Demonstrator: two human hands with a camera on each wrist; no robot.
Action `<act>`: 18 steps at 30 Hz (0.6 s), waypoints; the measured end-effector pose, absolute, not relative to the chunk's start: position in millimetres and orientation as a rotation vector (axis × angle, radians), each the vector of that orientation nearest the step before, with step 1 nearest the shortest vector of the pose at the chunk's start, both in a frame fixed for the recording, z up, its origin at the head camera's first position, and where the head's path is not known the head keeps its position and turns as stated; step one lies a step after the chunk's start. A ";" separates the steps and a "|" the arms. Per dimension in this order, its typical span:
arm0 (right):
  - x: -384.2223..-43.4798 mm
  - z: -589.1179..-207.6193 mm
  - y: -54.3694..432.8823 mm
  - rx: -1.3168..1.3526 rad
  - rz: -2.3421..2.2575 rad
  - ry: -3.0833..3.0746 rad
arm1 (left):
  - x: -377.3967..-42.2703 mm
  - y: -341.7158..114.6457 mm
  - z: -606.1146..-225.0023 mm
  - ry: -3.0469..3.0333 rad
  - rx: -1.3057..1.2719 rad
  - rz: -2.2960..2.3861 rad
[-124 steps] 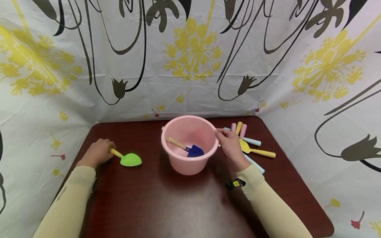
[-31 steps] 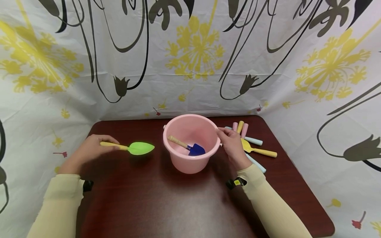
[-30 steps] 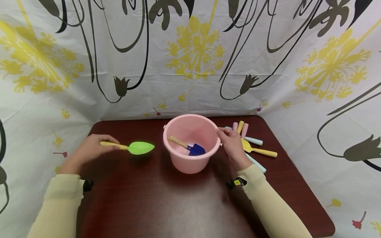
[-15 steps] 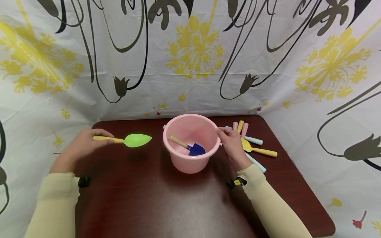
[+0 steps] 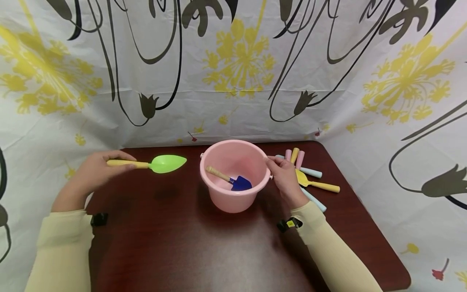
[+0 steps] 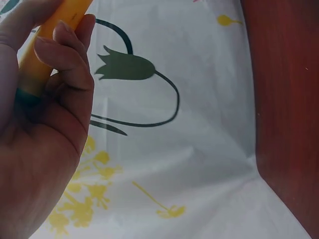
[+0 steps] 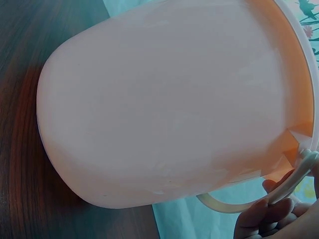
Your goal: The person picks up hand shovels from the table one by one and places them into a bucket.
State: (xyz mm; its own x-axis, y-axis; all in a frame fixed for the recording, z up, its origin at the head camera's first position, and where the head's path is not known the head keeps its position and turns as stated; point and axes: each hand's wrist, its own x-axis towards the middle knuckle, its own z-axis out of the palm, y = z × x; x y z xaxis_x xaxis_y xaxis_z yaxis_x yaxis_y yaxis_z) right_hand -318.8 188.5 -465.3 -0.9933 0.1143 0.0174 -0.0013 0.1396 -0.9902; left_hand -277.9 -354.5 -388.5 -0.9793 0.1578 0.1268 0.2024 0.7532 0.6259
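In the head view my left hand (image 5: 91, 174) holds a small trowel with a lime-green blade (image 5: 167, 163) by its yellow handle, raised over the left side of the table, blade pointing right. The left wrist view shows fingers curled round the yellow handle (image 6: 65, 20); the blade is out of that view. A pink bucket (image 5: 230, 201) stands at the back middle. Inside it lies a blue-bladed trowel (image 5: 240, 183) with a wooden handle. My right hand (image 5: 286, 180) grips the bucket at its right rim, and the right wrist view shows its fingers round the white bail handle (image 7: 224, 205).
Right of the bucket lies a yellow trowel (image 5: 324, 187) among several tools with pink, yellow and light-blue handles (image 5: 311, 172), partly hidden by the right hand. The dark red table (image 5: 204, 251) is enclosed by a patterned white curtain (image 5: 175, 129).
The left hand has raised the green trowel from near the tabletop, turned its blade rightward, then moved it farther up and slightly left. The right hand and bucket have stayed in place.
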 end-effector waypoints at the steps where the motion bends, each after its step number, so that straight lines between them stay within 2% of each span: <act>1: -319.0 -465.5 189.0 -0.112 2.000 -2.302 | -277.7 -353.0 -386.8 -2.876 -0.298 -1.038; 18: -317.7 -464.0 189.0 -0.114 2.015 -2.306 | -281.0 -322.4 -354.8 -2.817 -0.340 -1.155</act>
